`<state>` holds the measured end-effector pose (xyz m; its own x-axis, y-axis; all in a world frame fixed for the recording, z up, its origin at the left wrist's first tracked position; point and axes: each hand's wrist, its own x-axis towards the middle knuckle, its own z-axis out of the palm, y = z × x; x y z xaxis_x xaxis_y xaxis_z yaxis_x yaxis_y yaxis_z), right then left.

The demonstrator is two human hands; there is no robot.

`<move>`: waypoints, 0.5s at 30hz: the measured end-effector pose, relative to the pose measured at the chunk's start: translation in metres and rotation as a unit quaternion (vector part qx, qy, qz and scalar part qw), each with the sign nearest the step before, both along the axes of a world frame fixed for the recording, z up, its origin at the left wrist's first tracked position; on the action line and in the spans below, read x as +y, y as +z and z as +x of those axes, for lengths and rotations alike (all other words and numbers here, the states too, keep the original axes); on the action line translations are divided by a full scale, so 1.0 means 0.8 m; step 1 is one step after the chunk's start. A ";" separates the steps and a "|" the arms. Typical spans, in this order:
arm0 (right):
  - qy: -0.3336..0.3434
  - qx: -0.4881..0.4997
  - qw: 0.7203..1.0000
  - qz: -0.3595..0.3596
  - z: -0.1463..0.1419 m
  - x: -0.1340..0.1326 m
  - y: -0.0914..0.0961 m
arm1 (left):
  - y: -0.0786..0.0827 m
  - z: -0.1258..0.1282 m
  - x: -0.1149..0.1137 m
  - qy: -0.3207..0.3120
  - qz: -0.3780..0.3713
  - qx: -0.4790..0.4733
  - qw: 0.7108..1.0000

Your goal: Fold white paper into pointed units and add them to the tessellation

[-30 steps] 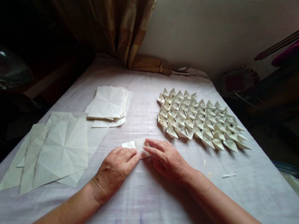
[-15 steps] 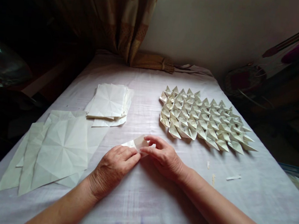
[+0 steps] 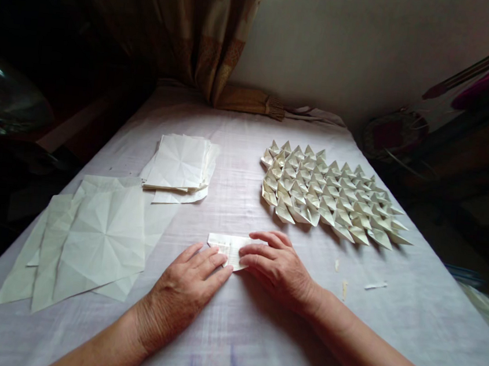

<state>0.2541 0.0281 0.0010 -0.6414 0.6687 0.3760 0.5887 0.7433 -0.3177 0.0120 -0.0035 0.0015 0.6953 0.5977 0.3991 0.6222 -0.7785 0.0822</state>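
Note:
A small folded piece of white paper (image 3: 231, 246) with faint printing lies flat on the cloth between my hands. My left hand (image 3: 188, 285) rests palm down, fingers stretched out, its tips on the paper's lower left edge. From the other side, my right hand (image 3: 281, 268) has its fingers curved over the right end of the paper; its thumb is hidden beneath. Beyond my right hand sit many folded paper boat shapes (image 3: 328, 192) in close rows, points upward. Creased paper sheets (image 3: 105, 238) lie loosely spread left of my left hand.
A neat stack of creased square sheets (image 3: 179, 161) lies farther back on the left. Paper scraps (image 3: 376, 286) are scattered right of my right hand. A pale cloth (image 3: 242, 124) covers the table, with a brown curtain (image 3: 215, 46) hanging at its far edge.
The paper has turned from slanted and partly raised to lying flat, and more of it shows. My left fingers have stretched out; my right hand has shifted slightly right and nearer.

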 end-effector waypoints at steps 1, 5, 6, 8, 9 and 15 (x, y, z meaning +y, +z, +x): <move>-0.004 0.004 1.000 -0.008 0.001 0.002 -0.001 | -0.001 0.000 0.000 0.001 -0.001 -0.003 1.000; -0.014 0.044 0.998 -0.048 -0.005 0.010 -0.003 | -0.001 0.000 -0.001 0.004 -0.011 -0.012 1.000; -0.020 0.057 0.996 -0.062 -0.008 0.012 -0.004 | -0.001 0.001 -0.001 0.005 -0.013 -0.012 1.000; -0.039 0.077 0.992 -0.091 -0.016 0.014 -0.005 | 0.001 0.001 -0.001 0.004 -0.015 -0.010 1.000; -0.054 0.084 0.989 -0.107 -0.021 0.014 -0.005 | 0.002 0.002 -0.001 0.004 -0.014 -0.009 1.000; -0.141 0.111 0.972 -0.150 -0.039 0.010 -0.004 | 0.004 0.002 0.000 0.003 -0.021 -0.012 1.000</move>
